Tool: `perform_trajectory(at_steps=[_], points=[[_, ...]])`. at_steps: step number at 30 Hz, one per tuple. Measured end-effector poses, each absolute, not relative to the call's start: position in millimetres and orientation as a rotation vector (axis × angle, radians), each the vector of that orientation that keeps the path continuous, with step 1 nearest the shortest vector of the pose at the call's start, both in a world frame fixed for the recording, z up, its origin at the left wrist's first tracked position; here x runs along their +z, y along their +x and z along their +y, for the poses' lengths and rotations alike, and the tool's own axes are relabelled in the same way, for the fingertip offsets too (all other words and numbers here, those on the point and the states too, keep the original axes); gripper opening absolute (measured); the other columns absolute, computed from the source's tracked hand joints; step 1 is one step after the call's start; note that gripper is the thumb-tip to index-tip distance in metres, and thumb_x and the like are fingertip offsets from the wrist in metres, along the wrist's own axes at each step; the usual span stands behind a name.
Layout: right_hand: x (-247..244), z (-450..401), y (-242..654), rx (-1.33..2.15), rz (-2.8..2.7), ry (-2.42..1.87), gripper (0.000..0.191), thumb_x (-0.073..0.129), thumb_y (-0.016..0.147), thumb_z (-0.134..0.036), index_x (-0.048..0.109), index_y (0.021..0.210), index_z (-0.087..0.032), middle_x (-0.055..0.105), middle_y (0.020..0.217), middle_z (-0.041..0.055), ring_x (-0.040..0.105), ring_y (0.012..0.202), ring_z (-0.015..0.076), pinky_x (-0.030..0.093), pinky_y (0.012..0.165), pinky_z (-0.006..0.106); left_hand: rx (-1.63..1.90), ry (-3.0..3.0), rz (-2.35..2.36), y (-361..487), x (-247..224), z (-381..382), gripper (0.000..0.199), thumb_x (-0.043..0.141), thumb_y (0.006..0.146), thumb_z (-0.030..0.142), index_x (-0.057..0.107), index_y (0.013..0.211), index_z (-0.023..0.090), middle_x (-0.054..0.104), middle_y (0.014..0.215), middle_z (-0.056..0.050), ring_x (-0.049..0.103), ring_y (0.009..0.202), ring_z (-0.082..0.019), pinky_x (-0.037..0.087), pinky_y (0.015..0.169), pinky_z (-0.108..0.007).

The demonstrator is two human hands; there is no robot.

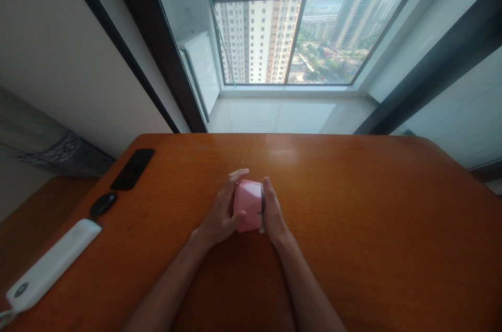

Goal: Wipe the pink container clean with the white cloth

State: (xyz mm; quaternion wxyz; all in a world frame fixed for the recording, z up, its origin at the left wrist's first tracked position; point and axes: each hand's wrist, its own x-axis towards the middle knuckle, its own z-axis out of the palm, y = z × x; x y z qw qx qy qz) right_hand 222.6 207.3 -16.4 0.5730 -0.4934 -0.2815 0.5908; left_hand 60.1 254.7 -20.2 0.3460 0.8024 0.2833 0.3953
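Note:
A pink faceted box (248, 205) stands on the orange wooden table (353, 206), close to the middle of its near part. My left hand (220, 212) wraps its left side, with the fingers curled over the top and the thumb across its front. My right hand (273, 210) presses against its right side, where a narrow dark and white edge shows. The box's exact make is hard to tell, and my fingers hide part of it.
At the table's left side lie a black smartphone (132, 169), a black oval object (103, 204) and a long white rounded device (50, 264). The far table edge meets a low window sill (286, 115) beneath a large window (290, 23).

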Motion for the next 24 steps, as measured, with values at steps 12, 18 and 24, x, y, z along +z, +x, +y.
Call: perform_trajectory(at_steps=[12, 18, 24], points=[[-27.4, 210.2, 223.5, 1.365, -0.625, -1.147, 0.08, 0.053, 0.086, -0.1, 0.067, 0.077, -0.022, 0.057, 0.055, -0.0009, 0.054, 0.055, 0.0181, 0.041, 0.049, 0.028, 1.04, 2.483, 0.708, 59.6, -16.3, 252.3, 0.095, 0.089, 0.079, 0.058, 0.044, 0.157, 0.03, 0.057, 0.153, -0.018, 0.062, 0.138, -0.043, 0.055, 0.114, -0.061], [-22.6, 207.1, 222.3, 1.313, -0.672, -1.172, 0.081, 0.052, 0.085, -0.102, 0.063, 0.074, -0.022, 0.057, 0.06, 0.0, 0.049, 0.054, 0.0161, 0.038, 0.047, 0.028, 0.985, 1.968, 0.836, 75.4, -8.2, 247.2, 0.059, 0.068, 0.098, 0.063, 0.058, 0.142, 0.026, 0.07, 0.133, -0.011, 0.071, 0.118, -0.033, 0.058, 0.105, -0.047], [-6.6, 205.7, 224.1, 1.27, -0.765, -1.205, 0.069, 0.065, 0.088, -0.09, 0.059, 0.076, -0.023, 0.049, 0.061, -0.0036, 0.042, 0.05, 0.0133, 0.033, 0.044, 0.027, 0.927, 1.627, 0.925, 85.6, -10.3, 242.7, 0.057, 0.054, 0.107, 0.071, 0.064, 0.137, 0.024, 0.075, 0.133, -0.01, 0.073, 0.118, -0.032, 0.06, 0.105, -0.045]])
